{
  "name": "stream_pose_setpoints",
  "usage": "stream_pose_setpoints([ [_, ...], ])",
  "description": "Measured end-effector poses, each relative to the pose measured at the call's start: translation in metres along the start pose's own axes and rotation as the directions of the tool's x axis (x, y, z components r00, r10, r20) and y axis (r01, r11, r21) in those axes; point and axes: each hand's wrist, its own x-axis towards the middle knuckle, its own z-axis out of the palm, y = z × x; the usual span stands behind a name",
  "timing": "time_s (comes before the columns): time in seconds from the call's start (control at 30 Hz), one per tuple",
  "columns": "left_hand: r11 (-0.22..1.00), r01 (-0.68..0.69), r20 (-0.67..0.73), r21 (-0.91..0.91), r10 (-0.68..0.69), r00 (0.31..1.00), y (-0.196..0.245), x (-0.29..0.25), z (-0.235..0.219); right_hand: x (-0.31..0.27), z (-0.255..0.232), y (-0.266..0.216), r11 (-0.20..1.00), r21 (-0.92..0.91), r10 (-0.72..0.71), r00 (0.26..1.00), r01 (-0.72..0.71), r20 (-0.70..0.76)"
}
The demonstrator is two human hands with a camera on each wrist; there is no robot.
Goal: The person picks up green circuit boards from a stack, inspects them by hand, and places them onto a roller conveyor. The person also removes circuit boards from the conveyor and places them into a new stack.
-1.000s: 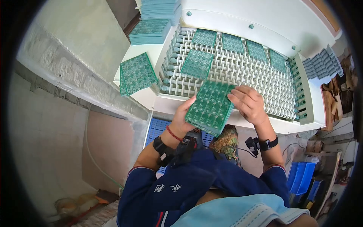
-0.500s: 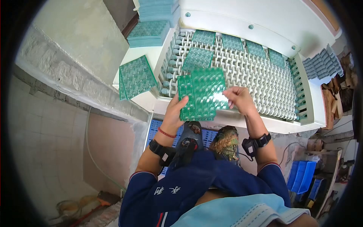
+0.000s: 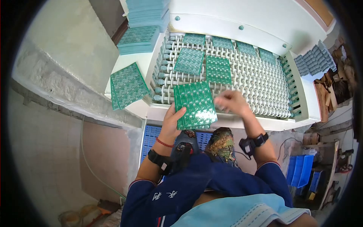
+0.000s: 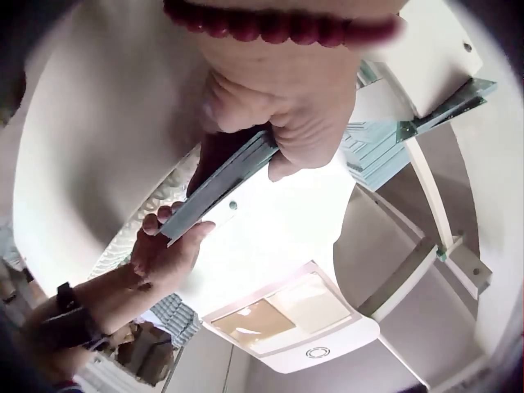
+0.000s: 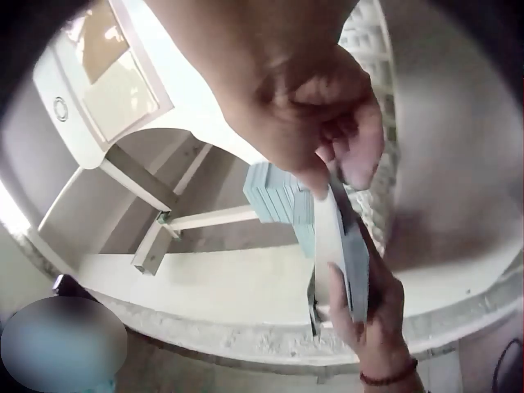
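Left: rough plaster ledge (image 3: 53, 81), surface uneven. Below it, pale tiled surface (image 3: 49, 132), probably wall, dim at the edge; thin hose (image 3: 86, 153) alongside. Blue slatted platform (image 3: 151, 132) at floor level. Right: cluttered rack (image 3: 329, 176), blue bins (image 3: 300, 170), split wood (image 3: 324, 94) beyond.

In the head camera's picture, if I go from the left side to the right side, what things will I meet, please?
Loose green circuit boards on the ledge → left hand → held stack of circuit boards → right hand → grey ridged stack at the machine's far right.
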Motion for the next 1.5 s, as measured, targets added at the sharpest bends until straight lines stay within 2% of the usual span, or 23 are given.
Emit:
stream_pose_setpoints([
  [0.1, 1.000, -0.012, 0.017, 0.019, 0.012, 1.000, -0.006, 0.009, 0.008, -0.012, 0.007, 0.017, 0.960, 0.278, 0.008, 0.992, -0.043, 0.126],
  [0.2, 1.000, -0.012, 0.007, 0.012, 0.012, 1.000, -0.007, 0.010, 0.013, -0.004, -0.032, 0.028, 0.965, 0.260, 0.028, 0.988, 0.013, -0.154],
  [0.27, 1.000, -0.012, -0.021, 0.002, 0.012, 1.000, -0.003, 0.006, 0.015, -0.001, -0.076, 0.025, 0.990, 0.138, 0.065, 0.941, -0.019, -0.332],
  [0.33, 1.000, -0.021, -0.033, 0.009, 0.021, 0.999, -0.001, 0.001, 0.009, 0.018, -0.125, 0.058, 0.983, 0.179, 0.102, 0.898, -0.027, -0.427],
  [0.4, 1.000, -0.027, -0.030, 0.008, 0.027, 0.999, 0.000, -0.003, 0.008, 0.032, -0.160, 0.083, 0.992, 0.115, 0.102, 0.861, -0.051, -0.499],
  [0.43, 1.000, -0.025, -0.041, 0.010, 0.025, 0.999, 0.001, -0.006, 0.010, 0.035, -0.173, 0.090, 0.994, 0.004, 0.096, 0.842, -0.111, -0.531],
  [0.53, 0.999, -0.024, -0.067, 0.033, 0.026, 0.997, 0.002, -0.012, 0.008, 0.034, -0.212, 0.105, 0.963, -0.172, 0.064, 0.798, -0.206, -0.599],
  [0.6, 0.999, -0.027, -0.066, 0.044, 0.030, 0.997, 0.007, -0.018, 0.006, 0.020, -0.245, 0.106, 0.939, -0.204, 0.087, 0.765, -0.276, -0.638],
  [0.63, 0.998, -0.033, -0.070, 0.048, 0.037, 0.997, 0.009, -0.021, 0.005, 0.016, -0.260, 0.114, 0.946, -0.164, 0.101, 0.733, -0.281, -0.673],
  [0.73, 0.998, -0.042, -0.067, 0.039, 0.044, 0.997, 0.010, -0.024, 0.002, 0.000, -0.302, 0.135, 0.851, -0.303, 0.138, 0.740, -0.428, -0.658],
  [0.77, 0.999, -0.044, -0.064, 0.031, 0.046, 0.997, 0.010, -0.023, 0.002, 0.000, -0.306, 0.143, 0.818, -0.346, 0.112, 0.718, -0.460, -0.687],
  [0.87, 0.999, -0.036, -0.048, 0.021, 0.037, 0.998, 0.005, -0.022, 0.005, 0.001, -0.282, 0.127, 0.674, -0.592, -0.066, 0.763, -0.441, -0.643],
  [0.9, 1.000, -0.023, -0.036, 0.012, 0.024, 0.999, 0.004, -0.022, 0.005, 0.008, -0.266, 0.116, 0.637, -0.631, -0.064, 0.784, -0.444, -0.617],
  [0.97, 1.000, 0.007, -0.013, 0.002, -0.007, 1.000, 0.000, -0.020, 0.005, 0.016, -0.216, 0.082, 0.624, -0.719, -0.188, 0.834, -0.307, -0.519],
  [1.03, 0.999, 0.026, -0.001, -0.036, -0.026, 1.000, -0.001, -0.020, 0.007, 0.030, -0.185, 0.062, 0.619, -0.779, -0.280, 0.899, -0.098, -0.337],
  [1.13, 0.997, 0.022, 0.029, -0.069, -0.020, 0.999, 0.002, -0.026, 0.014, 0.064, -0.162, 0.071, 0.487, -0.866, -0.265, 0.926, -0.112, -0.269],
  [1.23, 0.999, -0.012, 0.028, -0.045, 0.013, 1.000, 0.010, -0.035, 0.012, 0.075, -0.150, 0.056, 0.494, -0.817, -0.008, 0.939, -0.296, -0.345],
  [1.33, 0.999, -0.024, 0.004, -0.021, 0.024, 1.000, 0.013, -0.044, 0.005, 0.081, -0.141, 0.041, 0.466, -0.802, 0.124, 0.925, -0.373, -0.359],
  [1.43, 1.000, -0.023, -0.004, -0.006, 0.023, 1.000, 0.013, -0.044, 0.001, 0.087, -0.129, 0.031, 0.382, -0.875, -0.026, 0.944, -0.296, -0.330],
  [1.5, 0.999, -0.010, 0.019, -0.035, 0.011, 1.000, 0.013, -0.042, 0.001, 0.104, -0.114, 0.028, 0.446, -0.879, -0.111, 0.963, -0.172, -0.245],
])
